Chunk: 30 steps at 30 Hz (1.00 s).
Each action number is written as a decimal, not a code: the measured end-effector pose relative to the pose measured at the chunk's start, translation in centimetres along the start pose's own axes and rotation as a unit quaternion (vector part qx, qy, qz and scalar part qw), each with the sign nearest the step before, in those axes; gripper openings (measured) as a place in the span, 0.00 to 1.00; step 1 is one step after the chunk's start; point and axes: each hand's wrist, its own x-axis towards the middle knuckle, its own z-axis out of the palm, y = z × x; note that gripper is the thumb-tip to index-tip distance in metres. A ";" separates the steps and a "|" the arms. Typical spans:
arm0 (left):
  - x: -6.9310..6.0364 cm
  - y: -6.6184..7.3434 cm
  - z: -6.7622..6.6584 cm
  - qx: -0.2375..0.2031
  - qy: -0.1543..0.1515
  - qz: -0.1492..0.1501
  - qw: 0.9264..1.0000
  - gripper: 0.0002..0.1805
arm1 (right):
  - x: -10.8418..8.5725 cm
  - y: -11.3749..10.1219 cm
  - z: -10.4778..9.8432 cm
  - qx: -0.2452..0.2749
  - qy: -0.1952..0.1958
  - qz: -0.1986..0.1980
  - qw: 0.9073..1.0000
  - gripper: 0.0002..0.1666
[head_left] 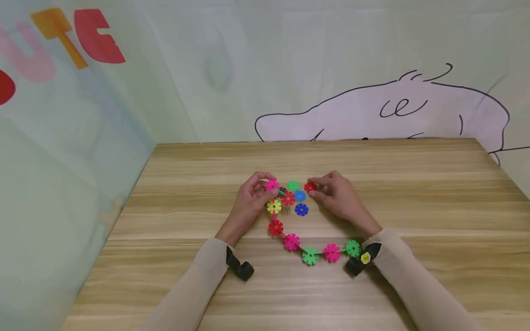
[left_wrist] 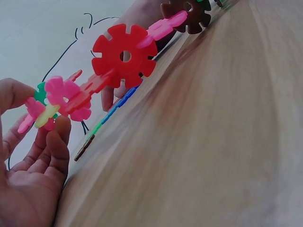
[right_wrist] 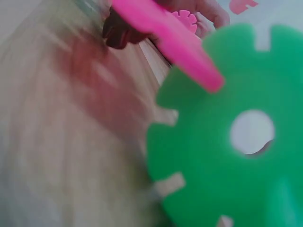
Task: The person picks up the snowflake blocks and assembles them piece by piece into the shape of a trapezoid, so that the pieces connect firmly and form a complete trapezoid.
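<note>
A chain of notched plastic discs curves across the table, with a red disc (left_wrist: 124, 56) and a green disc (head_left: 310, 256) among its links. My left hand (head_left: 251, 197) pinches a pink disc (head_left: 272, 185) at the chain's far-left end between thumb and fingers. Just below those fingers is a yellow disc (head_left: 274, 206). My right hand (head_left: 339, 195) pinches a loose red disc (head_left: 310, 187) at its fingertips. Another red disc (head_left: 288, 198) lies by the left thumb; I cannot tell whether it is joined. The chain's other end, a green disc (head_left: 353, 248), is beside my right wrist.
Between the hands lie a light green disc (head_left: 293, 185), a light blue disc (head_left: 300, 196) and a dark blue disc (head_left: 301, 209). A dark disc is partly hidden near the left fingers. The wooden table (head_left: 186, 184) meets a printed backdrop (head_left: 232, 105) behind and on the left.
</note>
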 end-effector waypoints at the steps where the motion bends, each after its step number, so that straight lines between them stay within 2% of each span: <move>1: 0.0 0.0 0.0 0.001 0.001 -0.001 1.000 0.20 | 0.0 0.0 0.0 0.000 0.000 0.000 1.000 0.23; 6: 0.0 0.0 -0.1 0.000 0.001 0.003 1.000 0.20 | 0.0 -0.4 0.0 0.008 0.000 0.018 1.000 0.17; 13: 0.1 -0.1 -0.2 0.000 0.000 0.009 1.000 0.20 | -0.5 -0.1 0.1 0.094 0.021 0.064 0.993 0.12; 19: 0.0 -0.1 -0.2 -0.005 -0.002 0.006 1.000 0.21 | -0.7 0.1 0.2 0.137 0.025 0.070 0.988 0.09; 24: 0.0 -0.1 -0.3 -0.028 -0.005 -0.001 1.000 0.19 | -0.8 0.2 -0.2 0.183 0.002 0.077 0.980 0.11; 28: 0.1 -0.2 -0.4 -0.041 -0.013 -0.009 0.999 0.20 | -0.9 -0.2 -0.7 0.236 -0.039 0.081 0.968 0.14; 30: 0.2 -0.2 -0.4 -0.041 -0.015 -0.012 0.999 0.20 | -1.1 -0.6 -0.8 0.244 -0.059 0.076 0.965 0.14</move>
